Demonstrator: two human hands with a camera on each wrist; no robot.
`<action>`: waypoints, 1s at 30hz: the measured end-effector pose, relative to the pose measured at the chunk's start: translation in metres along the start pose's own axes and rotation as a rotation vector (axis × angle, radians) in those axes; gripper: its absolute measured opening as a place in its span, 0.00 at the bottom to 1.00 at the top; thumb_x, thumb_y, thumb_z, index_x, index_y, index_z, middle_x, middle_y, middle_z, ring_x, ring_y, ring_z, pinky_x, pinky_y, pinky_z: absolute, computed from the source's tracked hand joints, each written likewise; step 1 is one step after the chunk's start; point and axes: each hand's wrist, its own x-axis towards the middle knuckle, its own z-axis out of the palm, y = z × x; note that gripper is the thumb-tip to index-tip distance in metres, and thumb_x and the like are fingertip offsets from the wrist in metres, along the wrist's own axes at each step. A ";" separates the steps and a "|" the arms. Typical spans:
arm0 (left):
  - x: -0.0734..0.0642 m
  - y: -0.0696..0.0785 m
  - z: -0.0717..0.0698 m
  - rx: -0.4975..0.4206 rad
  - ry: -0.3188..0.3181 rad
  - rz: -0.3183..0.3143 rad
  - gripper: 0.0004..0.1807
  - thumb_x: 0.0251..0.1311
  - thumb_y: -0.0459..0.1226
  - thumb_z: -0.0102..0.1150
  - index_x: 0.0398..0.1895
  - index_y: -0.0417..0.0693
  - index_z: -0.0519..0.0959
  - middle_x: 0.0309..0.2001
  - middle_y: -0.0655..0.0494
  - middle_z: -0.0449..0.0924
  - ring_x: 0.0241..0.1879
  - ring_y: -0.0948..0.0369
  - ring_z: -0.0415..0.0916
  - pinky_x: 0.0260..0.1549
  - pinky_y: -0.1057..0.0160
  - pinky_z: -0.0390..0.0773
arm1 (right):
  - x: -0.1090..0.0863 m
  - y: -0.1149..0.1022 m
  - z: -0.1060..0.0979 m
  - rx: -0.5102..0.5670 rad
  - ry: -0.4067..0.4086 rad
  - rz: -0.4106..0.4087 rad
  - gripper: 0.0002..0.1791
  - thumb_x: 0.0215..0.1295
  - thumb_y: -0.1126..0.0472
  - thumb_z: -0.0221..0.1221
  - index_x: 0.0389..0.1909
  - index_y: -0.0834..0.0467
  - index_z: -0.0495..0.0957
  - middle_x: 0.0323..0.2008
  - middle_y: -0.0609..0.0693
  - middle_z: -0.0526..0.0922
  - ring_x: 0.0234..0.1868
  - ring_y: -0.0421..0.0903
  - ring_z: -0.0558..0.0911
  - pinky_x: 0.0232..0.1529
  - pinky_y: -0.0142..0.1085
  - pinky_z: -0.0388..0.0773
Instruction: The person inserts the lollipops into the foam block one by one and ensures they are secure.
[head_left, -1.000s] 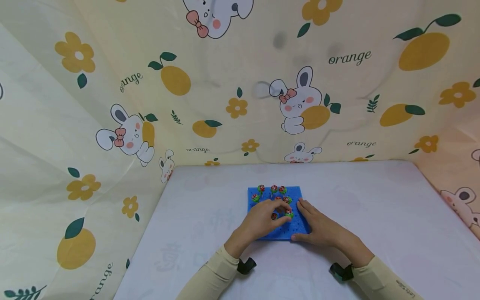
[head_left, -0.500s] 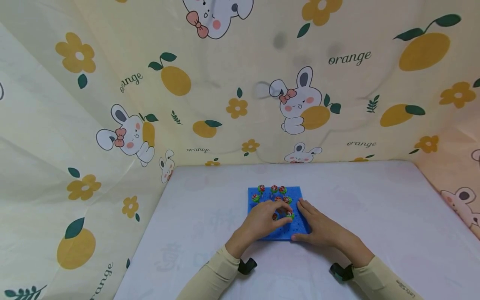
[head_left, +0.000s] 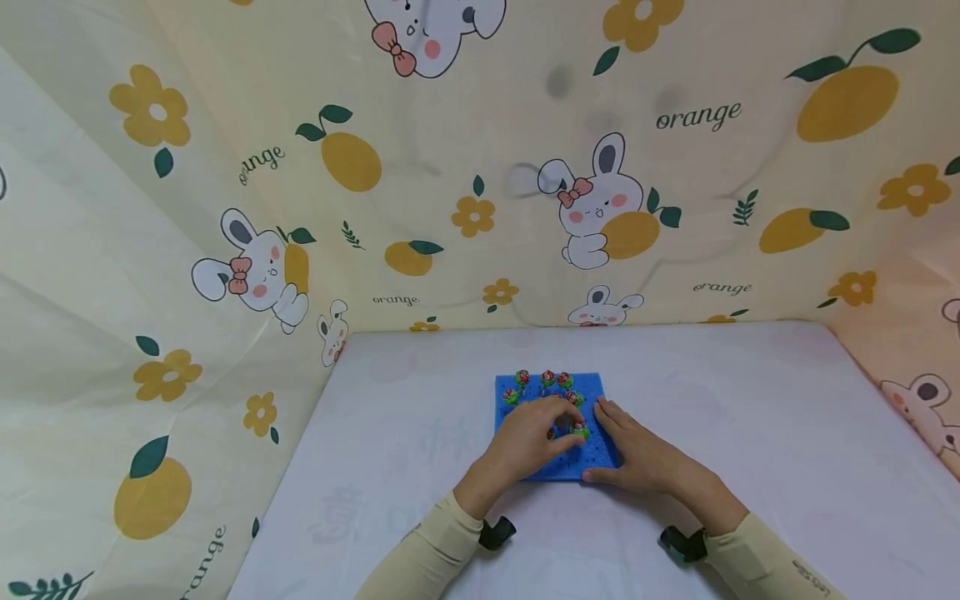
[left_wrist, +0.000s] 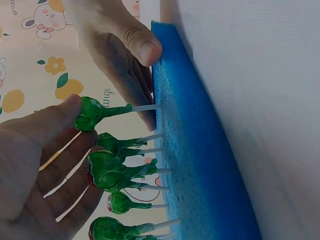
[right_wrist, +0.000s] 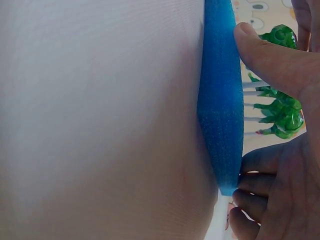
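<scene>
My left hand (head_left: 528,433) pinches the head of a lollipop (left_wrist: 90,114) between thumb and fingers. Its wrapper is green at the base and red on top, and its white stick meets the face of a blue foam board (head_left: 555,470). Several other lollipops (left_wrist: 107,170) stand in the board with their sticks in small holes, partly hidden behind my left hand in the head view. On the board's right side lies my right hand (head_left: 645,454), fingers along the edge and thumb (right_wrist: 270,55) at the near corner.
The board rests on a table with a white cloth (head_left: 405,392). Behind it and to the sides hangs a cream curtain (head_left: 450,150) printed with rabbits and oranges. A black wrist camera (head_left: 495,533) sits on the left sleeve, another (head_left: 682,543) on the right.
My left hand has shifted very slightly to the right with the lollipop still pinched. My right hand and the board have kept their place.
</scene>
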 end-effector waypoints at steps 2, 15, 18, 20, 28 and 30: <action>0.001 0.001 0.000 0.020 0.009 0.001 0.15 0.71 0.50 0.70 0.54 0.56 0.85 0.50 0.65 0.87 0.47 0.68 0.84 0.50 0.73 0.81 | 0.000 0.000 0.000 0.001 -0.002 0.000 0.66 0.64 0.29 0.69 0.83 0.71 0.52 0.84 0.70 0.49 0.83 0.72 0.54 0.76 0.69 0.63; 0.002 0.001 0.001 0.170 0.041 0.017 0.13 0.69 0.52 0.72 0.50 0.60 0.88 0.51 0.67 0.88 0.54 0.66 0.84 0.61 0.62 0.81 | 0.000 0.000 0.000 -0.002 0.000 0.000 0.66 0.64 0.29 0.69 0.83 0.71 0.52 0.84 0.70 0.50 0.83 0.72 0.54 0.76 0.68 0.63; 0.002 0.002 0.001 0.192 0.040 0.014 0.13 0.69 0.53 0.72 0.50 0.61 0.88 0.52 0.66 0.88 0.56 0.64 0.84 0.62 0.60 0.81 | 0.001 0.001 0.000 -0.005 0.000 0.000 0.66 0.64 0.29 0.69 0.83 0.71 0.52 0.84 0.70 0.50 0.83 0.72 0.54 0.76 0.68 0.63; 0.003 0.002 0.001 0.204 0.040 0.013 0.13 0.69 0.53 0.71 0.50 0.61 0.89 0.52 0.66 0.88 0.56 0.64 0.84 0.62 0.60 0.81 | 0.001 0.002 0.001 -0.007 -0.001 0.000 0.66 0.64 0.29 0.69 0.83 0.71 0.52 0.84 0.70 0.50 0.83 0.72 0.53 0.76 0.68 0.63; 0.003 0.002 0.004 0.223 0.035 0.008 0.14 0.69 0.54 0.71 0.52 0.62 0.88 0.53 0.67 0.87 0.57 0.65 0.83 0.63 0.60 0.80 | 0.000 0.002 0.001 -0.005 0.004 -0.010 0.66 0.64 0.29 0.69 0.83 0.72 0.53 0.84 0.71 0.50 0.82 0.73 0.54 0.75 0.69 0.63; 0.002 0.002 0.004 0.217 0.034 0.004 0.15 0.69 0.54 0.71 0.53 0.62 0.88 0.53 0.68 0.87 0.57 0.65 0.83 0.64 0.60 0.80 | 0.000 0.002 0.001 -0.007 0.003 -0.010 0.66 0.64 0.29 0.69 0.83 0.72 0.53 0.84 0.70 0.50 0.82 0.72 0.54 0.76 0.68 0.64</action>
